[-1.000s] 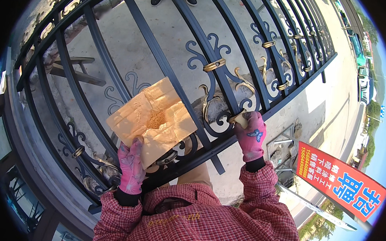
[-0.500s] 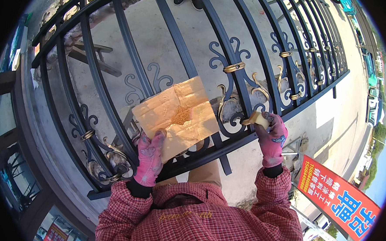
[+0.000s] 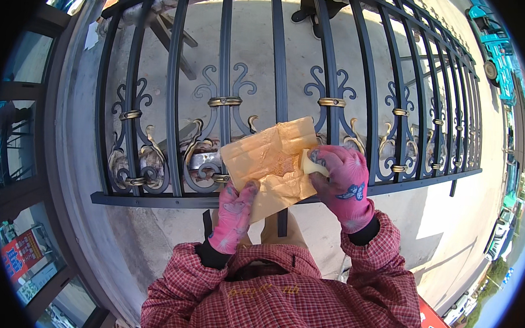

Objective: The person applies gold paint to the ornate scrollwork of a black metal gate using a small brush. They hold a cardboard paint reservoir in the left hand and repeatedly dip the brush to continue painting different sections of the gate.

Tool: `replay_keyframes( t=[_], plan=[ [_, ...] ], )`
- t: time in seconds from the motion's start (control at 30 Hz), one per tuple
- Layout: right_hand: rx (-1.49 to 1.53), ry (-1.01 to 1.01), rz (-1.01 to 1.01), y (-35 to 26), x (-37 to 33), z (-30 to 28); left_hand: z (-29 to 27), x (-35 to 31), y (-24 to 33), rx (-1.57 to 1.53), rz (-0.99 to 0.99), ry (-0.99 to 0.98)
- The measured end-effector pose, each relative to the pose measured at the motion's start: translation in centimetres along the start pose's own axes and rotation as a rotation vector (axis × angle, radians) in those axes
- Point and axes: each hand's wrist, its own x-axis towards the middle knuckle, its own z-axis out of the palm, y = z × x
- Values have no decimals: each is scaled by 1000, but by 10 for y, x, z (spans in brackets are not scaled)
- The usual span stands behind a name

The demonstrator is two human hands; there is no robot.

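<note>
A pink-gloved left hand grips a creased tan card by its lower left edge, some fingers hidden beneath. Beyond those fingers, mid-card, is a coppery patch. The gloved right hand pinches a pale block, perhaps sponge, beside the patch; contact is hard to confirm. Below both hands' fingers lies a dark metal railing. The step seems to be dabbing the patch; the next move calls for a steady card and light pinch.

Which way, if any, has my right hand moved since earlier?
Yes: your right hand shifted left against the railing, bringing its pale block to the cardboard.
</note>
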Motion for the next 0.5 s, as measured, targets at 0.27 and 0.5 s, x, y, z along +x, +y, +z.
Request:
replay_keyframes(
  t=[0.27, 0.5],
  plan=[
    [-28, -5, -162, -12, -12, -14, -2, -41, -15, -93, 146, 64],
    [109, -5, -104, -10, -11, -21, -25, -68, -20, -62, 164, 199]
  ],
)
